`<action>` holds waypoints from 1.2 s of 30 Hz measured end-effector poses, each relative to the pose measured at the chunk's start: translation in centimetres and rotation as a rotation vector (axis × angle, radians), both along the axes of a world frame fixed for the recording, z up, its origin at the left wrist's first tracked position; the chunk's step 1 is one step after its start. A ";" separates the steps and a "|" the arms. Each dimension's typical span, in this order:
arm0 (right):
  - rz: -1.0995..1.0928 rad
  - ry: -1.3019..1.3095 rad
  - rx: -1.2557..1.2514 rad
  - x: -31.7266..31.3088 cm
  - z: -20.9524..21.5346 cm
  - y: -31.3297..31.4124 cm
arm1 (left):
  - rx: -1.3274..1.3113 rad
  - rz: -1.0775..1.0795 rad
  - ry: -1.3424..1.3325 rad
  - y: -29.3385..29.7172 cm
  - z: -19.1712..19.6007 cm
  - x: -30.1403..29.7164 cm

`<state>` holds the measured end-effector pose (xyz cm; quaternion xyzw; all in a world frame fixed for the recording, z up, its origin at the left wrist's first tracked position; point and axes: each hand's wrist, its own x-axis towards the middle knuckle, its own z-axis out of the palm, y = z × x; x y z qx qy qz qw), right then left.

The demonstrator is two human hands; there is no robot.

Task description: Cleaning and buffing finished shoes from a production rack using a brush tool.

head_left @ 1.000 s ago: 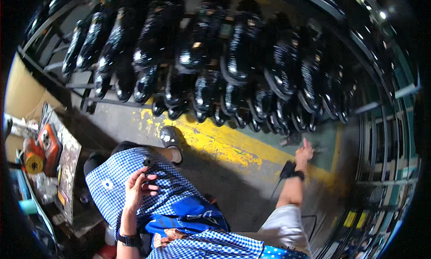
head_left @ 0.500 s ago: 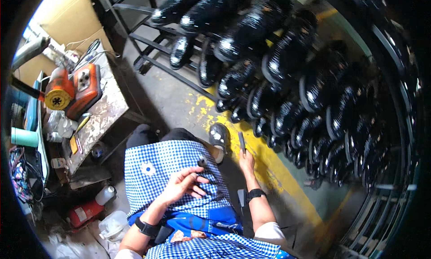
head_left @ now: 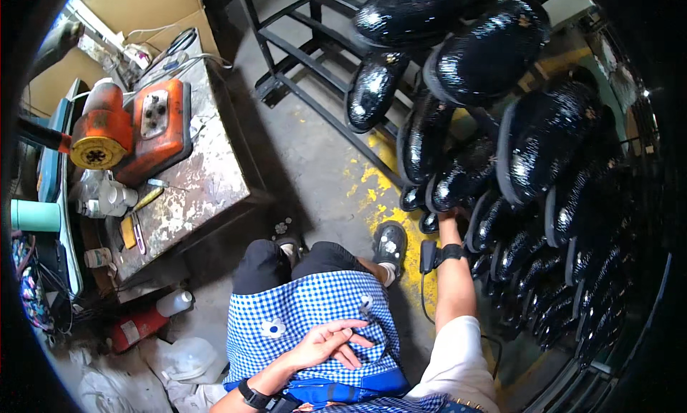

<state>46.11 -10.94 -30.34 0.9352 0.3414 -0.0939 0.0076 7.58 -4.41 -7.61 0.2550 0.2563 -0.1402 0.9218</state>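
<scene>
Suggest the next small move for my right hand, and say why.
Perhaps ease the right hand back slightly: its fingertips are hidden at the glossy black shoes, so what they touch or hold can't be told.

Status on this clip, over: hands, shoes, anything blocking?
Left hand open over checked apron, nothing visible in it. Right hand in among glossy black shoes, grip unclear. Shoes block view of its fingers.
</scene>
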 end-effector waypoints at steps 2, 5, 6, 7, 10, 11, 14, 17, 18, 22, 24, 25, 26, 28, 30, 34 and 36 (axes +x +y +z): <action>0.064 -0.094 0.131 0.3 -0.6 0.6 | -0.036 0.008 -0.011 0.3 -0.2 -0.1; 0.162 -0.246 0.333 0.9 -0.9 1.1 | -0.048 0.030 -0.023 0.6 -0.6 -0.4; 0.195 -0.298 0.402 1.1 -0.8 1.2 | -0.041 0.036 -0.033 0.6 -0.8 -0.5; 0.230 -0.350 0.473 1.2 -0.6 1.3 | -0.047 0.044 -0.029 0.6 -0.7 -0.6; 0.242 -0.533 0.469 -4.1 0.8 5.5 | -0.043 0.089 0.005 0.6 -1.2 -1.1; 0.052 -0.131 0.556 -2.6 -0.8 3.4 | -0.062 0.065 -0.041 0.2 -1.2 -0.5; -0.303 0.902 0.726 -7.3 2.8 8.1 | -0.002 0.122 -0.006 0.5 -1.0 -1.6; -0.314 1.076 0.698 -8.4 7.5 9.6 | 0.015 0.128 -0.015 0.5 -1.0 -1.6; -0.310 1.190 0.734 -8.9 8.6 10.3 | 0.025 0.134 -0.010 0.6 -0.9 -1.7; 0.021 1.131 0.760 -10.2 12.6 13.3 | 0.064 0.152 0.000 0.5 -1.1 -2.1; 0.116 1.110 0.751 -10.4 13.9 14.4 | 0.071 0.161 -0.005 0.4 -1.1 -2.3; 0.218 1.039 0.702 -10.1 13.7 14.8 | 0.073 0.164 -0.014 0.3 -1.3 -2.4; 0.323 0.971 0.651 -10.5 14.4 15.4 | 0.075 0.175 -0.020 0.2 -1.5 -2.6; 0.394 0.914 0.665 -11.1 15.9 15.4 | 0.081 0.194 -0.022 -0.1 -1.7 -2.8; 0.458 0.881 0.679 -12.3 18.1 15.3 | 0.115 0.222 -0.006 0.0 -1.4 -3.1; 0.345 1.059 0.669 -16.6 27.3 13.7 | 0.220 0.582 -0.007 0.4 -0.8 -3.7; 0.280 1.123 0.739 -17.6 28.8 12.3 | 0.298 0.760 -0.078 1.1 0.3 -3.8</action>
